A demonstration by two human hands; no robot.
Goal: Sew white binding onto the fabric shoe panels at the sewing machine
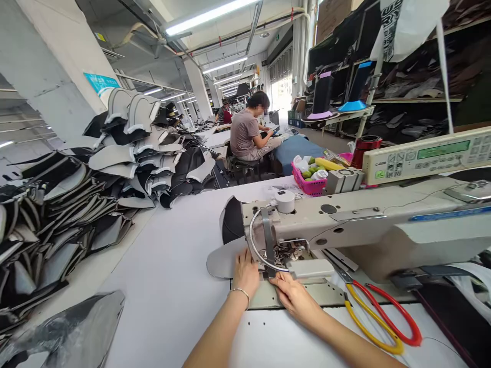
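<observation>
A grey padded fabric piece (222, 259) lies at the needle end of the sewing machine (368, 204), and part of it runs under the machine head. My left hand (246, 274), with a bracelet at the wrist, rests on this piece with its fingers stretched forward. Just right of the needle area, my right hand (290, 292) has its fingers curled together near the machine bed (318, 294); whatever they pinch is hidden. Behind the head stands a dark curved piece (232, 222). Scissors (378, 312) with red and yellow handles lie right of my right hand.
Stacked cut pieces (76, 204) fill the left side. A plastic-wrapped bundle (69, 332) lies front left on the white table (164, 286). Behind the machine are a pink basket (312, 185) of fruit and a control panel (425, 156). A seated person (247, 130) is farther back.
</observation>
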